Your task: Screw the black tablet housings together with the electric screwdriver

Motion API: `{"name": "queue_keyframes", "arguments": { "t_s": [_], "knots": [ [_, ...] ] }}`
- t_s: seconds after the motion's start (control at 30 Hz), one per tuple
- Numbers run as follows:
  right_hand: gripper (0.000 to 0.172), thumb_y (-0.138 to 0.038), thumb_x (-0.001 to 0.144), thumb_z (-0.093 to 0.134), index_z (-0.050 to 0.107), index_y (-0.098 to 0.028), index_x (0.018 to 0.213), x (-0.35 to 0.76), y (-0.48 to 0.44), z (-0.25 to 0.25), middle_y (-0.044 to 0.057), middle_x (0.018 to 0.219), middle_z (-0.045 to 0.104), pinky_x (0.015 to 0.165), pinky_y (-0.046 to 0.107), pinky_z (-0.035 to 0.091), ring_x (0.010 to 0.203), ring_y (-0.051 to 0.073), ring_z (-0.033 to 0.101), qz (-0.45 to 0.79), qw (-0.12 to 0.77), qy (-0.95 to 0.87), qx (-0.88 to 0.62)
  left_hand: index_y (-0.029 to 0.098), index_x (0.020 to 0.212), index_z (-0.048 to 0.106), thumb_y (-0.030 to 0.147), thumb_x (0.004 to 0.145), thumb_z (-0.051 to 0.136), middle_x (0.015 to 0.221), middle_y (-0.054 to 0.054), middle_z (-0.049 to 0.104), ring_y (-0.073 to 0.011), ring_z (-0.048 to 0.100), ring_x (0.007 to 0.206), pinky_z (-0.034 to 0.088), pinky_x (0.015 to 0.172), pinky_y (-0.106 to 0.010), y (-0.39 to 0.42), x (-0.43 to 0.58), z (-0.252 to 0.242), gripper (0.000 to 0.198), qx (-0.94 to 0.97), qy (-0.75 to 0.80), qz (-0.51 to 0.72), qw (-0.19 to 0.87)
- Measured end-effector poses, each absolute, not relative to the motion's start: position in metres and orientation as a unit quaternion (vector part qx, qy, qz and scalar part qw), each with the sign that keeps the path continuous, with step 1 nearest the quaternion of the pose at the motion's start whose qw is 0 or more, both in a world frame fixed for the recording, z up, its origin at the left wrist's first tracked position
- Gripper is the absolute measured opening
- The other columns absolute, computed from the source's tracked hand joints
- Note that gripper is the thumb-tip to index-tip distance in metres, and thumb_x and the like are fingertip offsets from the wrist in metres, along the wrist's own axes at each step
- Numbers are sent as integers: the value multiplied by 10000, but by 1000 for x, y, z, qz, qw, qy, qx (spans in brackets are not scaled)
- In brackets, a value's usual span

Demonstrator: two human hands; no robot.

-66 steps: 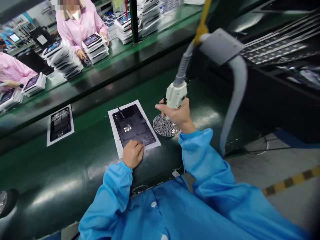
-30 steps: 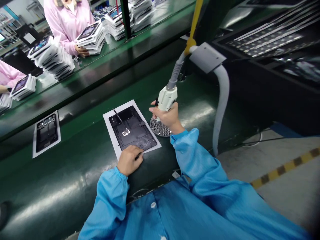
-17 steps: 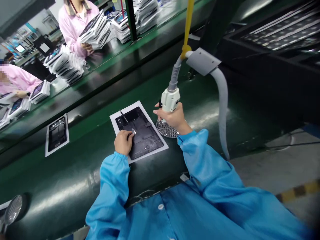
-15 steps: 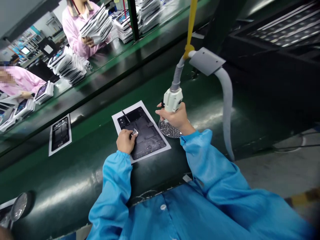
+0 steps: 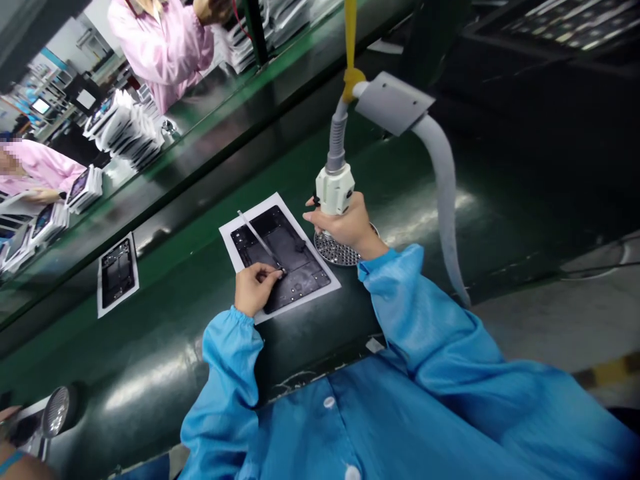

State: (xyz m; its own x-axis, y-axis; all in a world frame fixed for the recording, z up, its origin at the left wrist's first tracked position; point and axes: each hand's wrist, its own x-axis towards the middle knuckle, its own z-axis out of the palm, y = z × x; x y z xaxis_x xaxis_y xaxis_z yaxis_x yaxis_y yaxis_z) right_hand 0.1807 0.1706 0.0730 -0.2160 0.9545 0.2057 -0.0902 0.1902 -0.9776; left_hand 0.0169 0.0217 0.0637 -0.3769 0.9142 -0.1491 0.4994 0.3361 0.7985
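Note:
My left hand (image 5: 256,285) is closed in a pinch over a black tablet housing (image 5: 300,261), its fingertips at the lower end of a thin silvery strip (image 5: 261,241). That strip slants across the housing and past its upper left edge. Under the housing lies a white sheet (image 5: 229,233). My right hand (image 5: 353,225) is wrapped round a white electric screwdriver (image 5: 335,189), whose grey cable sleeve rises from its top. The tool's tip is hidden by the hand. Below and beside that hand sits a round, perforated-looking tray of small shiny parts (image 5: 336,252).
A yellow strap (image 5: 351,33) and thick grey hose (image 5: 443,173) hang above the green bench (image 5: 165,347). Another housing (image 5: 118,272) lies left. A round lamp-like tray (image 5: 56,412) is at lower left. Co-workers in pink (image 5: 160,47) stand across, by stacked devices (image 5: 125,127).
The silvery strip now stretches across the housing, where a shiny piece was at my left fingertips. My right hand still grips the screwdriver. The co-worker's raised stack is out of view.

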Motion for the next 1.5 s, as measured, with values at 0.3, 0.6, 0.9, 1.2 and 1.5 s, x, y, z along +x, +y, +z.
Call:
{"name": "queue_keyframes", "arguments": {
  "t_s": [0.3,0.6,0.9,1.2,1.5],
  "knots": [
    [193,-270,614,766,634,-184,724,182,173,68,-29,470,542,468,320,495,441,146,540,499,499,-601,-375,166,742,715,319,778,664,476,51,498,-79,403,434,325,466,-213,-8,46,53,165,484,766,275,320],
    [224,-304,618,786,625,-194,728,183,171,70,-26,496,531,456,330,496,439,140,527,500,497,-602,-375,177,712,678,275,790,705,735,-11,568,-113,525,598,409,565,-245,-2,50,51,128,558,774,220,202],
    [197,-249,624,785,635,-181,731,184,171,68,-10,527,535,525,365,521,498,160,555,498,497,-604,-375,190,775,681,284,860,642,779,-14,636,-136,589,680,429,598,-253,-15,51,45,133,600,766,179,145],
    [178,-219,613,759,626,-165,717,183,170,67,-43,499,534,466,313,471,446,122,517,493,519,-601,-355,238,995,721,271,926,544,865,-51,658,-176,579,785,446,640,-292,-36,38,33,193,740,654,154,-12],
    [193,-231,644,762,619,-210,772,176,155,79,-74,466,528,406,273,432,373,104,502,529,556,-573,-288,279,919,749,269,876,620,1206,-71,632,-309,479,1252,333,1022,-553,0,31,21,136,665,716,208,-43]
  ]
}}
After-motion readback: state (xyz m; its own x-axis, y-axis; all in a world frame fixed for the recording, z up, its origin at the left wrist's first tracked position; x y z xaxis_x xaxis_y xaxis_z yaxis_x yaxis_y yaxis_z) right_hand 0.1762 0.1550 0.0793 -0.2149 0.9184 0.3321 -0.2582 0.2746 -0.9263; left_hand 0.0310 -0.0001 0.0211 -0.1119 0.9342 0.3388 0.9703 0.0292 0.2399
